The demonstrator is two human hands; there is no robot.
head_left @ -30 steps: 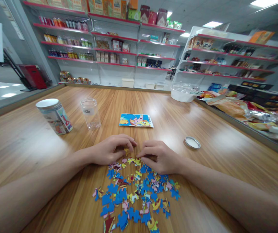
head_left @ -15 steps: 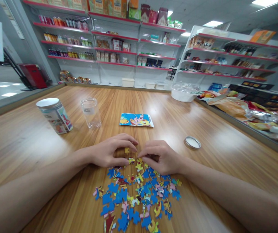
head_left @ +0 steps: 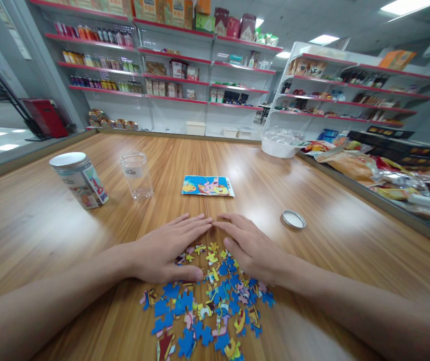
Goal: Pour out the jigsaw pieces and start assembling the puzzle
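Puzzle pieces point(head_left: 183, 303): scattered across the wooden bench point(head_left: 200, 155), between the hands and toward the camera.
Left hand point(head_left: 166, 248): palm down over the far-left pieces, fingers outstretched, thumb spread wide.
Right hand point(head_left: 250, 245): fingers extended, thumb apart, tips close to the left hand's.
Picture card point(head_left: 207, 186): flat, beyond the fingertips.
Left: white-lidded jar point(head_left: 81, 183) beside clear jar point(head_left: 138, 179).
Right: round lid point(head_left: 293, 219), near the right hand.

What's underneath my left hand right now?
Puzzle pieces show on both sides of your left hand's thumb, with wooden tabletop around. Whatever lies directly beneath the palm is covered, so I can't tell.
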